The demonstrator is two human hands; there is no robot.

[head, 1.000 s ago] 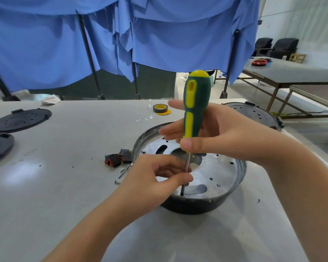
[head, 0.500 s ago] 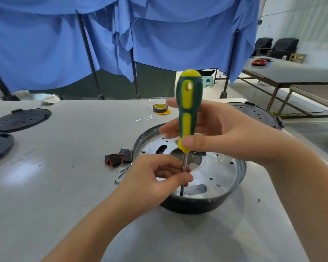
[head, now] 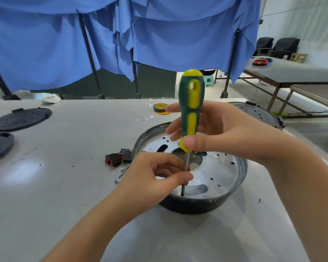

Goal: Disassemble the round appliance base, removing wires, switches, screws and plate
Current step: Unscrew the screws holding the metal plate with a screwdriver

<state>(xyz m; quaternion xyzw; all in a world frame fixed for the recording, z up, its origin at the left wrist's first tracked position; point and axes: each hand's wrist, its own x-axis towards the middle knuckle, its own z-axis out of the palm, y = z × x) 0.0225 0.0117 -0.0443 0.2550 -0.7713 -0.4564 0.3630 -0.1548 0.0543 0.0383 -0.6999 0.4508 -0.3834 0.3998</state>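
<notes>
A round appliance base (head: 235,178) is seen from above on a pale grey table (head: 64,186), just right of the table's middle, with a perforated silver metal plate (head: 216,173) seated inside its dark rim. A green and yellow screwdriver (head: 191,110) is held nearly upright over the plate, its tip set down near the plate's edge at about 7 o'clock. The handle is gripped by the right hand (head: 222,133), with the thumb pressed across the lower handle and the fingers wrapped behind it. The bare shaft is pinched between thumb and curled fingers of the left hand (head: 155,176), just above the tip. A screw is judged to be under the tip, though it is hidden by the shaft. For this step to go well, the shaft should be kept straight over the screw, downward pressure should be held while the handle is turned, and the guiding fingers should be kept loose enough for the shaft to spin. The base is not braced by either hand, so it may rotate if force is applied sideways. At 9 o'clock of the base, small black and red switches (head: 117,157) and loose screws (head: 122,173) are gathered on the table. A roll of tape (head: 160,107) lies at 12 o'clock.
</notes>
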